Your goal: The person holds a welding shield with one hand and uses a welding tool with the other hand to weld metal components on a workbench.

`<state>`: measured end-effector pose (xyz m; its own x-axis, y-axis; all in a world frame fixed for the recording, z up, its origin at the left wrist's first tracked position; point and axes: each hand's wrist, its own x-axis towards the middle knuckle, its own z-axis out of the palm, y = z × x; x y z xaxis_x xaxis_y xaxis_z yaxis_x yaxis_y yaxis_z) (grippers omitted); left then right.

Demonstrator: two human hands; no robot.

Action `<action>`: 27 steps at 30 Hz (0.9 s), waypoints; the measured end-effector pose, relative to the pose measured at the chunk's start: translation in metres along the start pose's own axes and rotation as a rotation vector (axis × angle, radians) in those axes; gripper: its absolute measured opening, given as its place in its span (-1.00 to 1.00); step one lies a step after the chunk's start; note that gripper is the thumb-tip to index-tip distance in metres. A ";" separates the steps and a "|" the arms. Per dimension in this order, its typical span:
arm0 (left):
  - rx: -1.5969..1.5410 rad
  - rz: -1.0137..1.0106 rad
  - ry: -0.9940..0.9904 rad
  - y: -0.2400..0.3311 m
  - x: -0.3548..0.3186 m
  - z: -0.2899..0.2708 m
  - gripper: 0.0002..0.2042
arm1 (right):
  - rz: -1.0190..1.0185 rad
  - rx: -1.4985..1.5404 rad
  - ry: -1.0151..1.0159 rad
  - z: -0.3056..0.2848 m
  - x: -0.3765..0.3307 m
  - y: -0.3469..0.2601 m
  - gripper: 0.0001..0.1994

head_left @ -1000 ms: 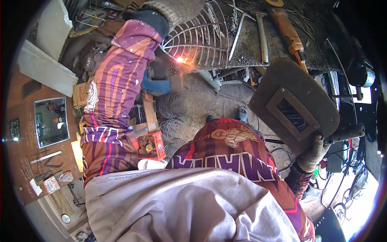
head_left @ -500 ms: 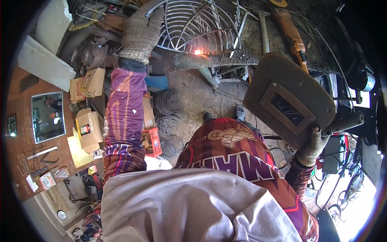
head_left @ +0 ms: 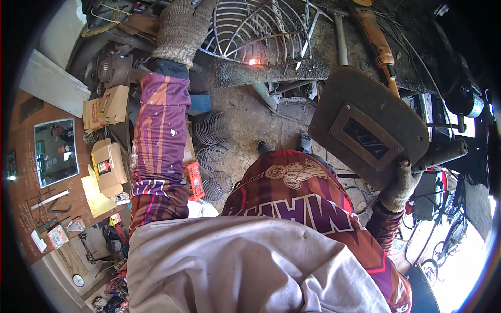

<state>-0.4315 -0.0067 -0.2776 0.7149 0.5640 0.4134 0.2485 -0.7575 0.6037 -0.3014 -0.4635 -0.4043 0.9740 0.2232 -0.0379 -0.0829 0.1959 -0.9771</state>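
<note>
2 hands in knitted gloves work at a dark workbench [head_left: 235,74]. The left hand [head_left: 182,34] reaches forward, just beside a curved wire grille [head_left: 235,34] lying to its right on the bench; its fingertips run toward the upper edge, so I cannot tell whether they grip anything. A glowing orange spot [head_left: 252,61] burns on the grille's near rim, right of that hand. The right hand [head_left: 401,188] is clamped on the lower edge of a dark welding shield [head_left: 334,107] with 1 rectangular window. Beyond that hand, past the shield, lie an orange angle grinder [head_left: 373,36] and a hammer [head_left: 341,41]. Nearer the body than the left hand, 3 wire coils [head_left: 211,129] stand on the floor [head_left: 250,117].
</note>
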 end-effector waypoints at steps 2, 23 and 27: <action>-0.016 -0.002 -0.011 0.004 0.000 0.000 -0.66 | -0.006 -0.013 -0.023 0.002 -0.001 0.000 -0.22; -0.062 -0.004 -0.036 0.020 0.000 0.001 -0.68 | 0.032 0.036 -0.036 0.017 0.001 0.001 -0.30; -0.003 0.006 -0.026 0.016 -0.004 -0.003 -0.61 | 0.023 0.032 -0.063 0.017 0.002 0.002 -0.32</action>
<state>-0.4321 -0.0198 -0.2671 0.7330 0.5509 0.3989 0.2423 -0.7595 0.6037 -0.3035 -0.4466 -0.4032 0.9568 0.2871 -0.0460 -0.1128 0.2206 -0.9688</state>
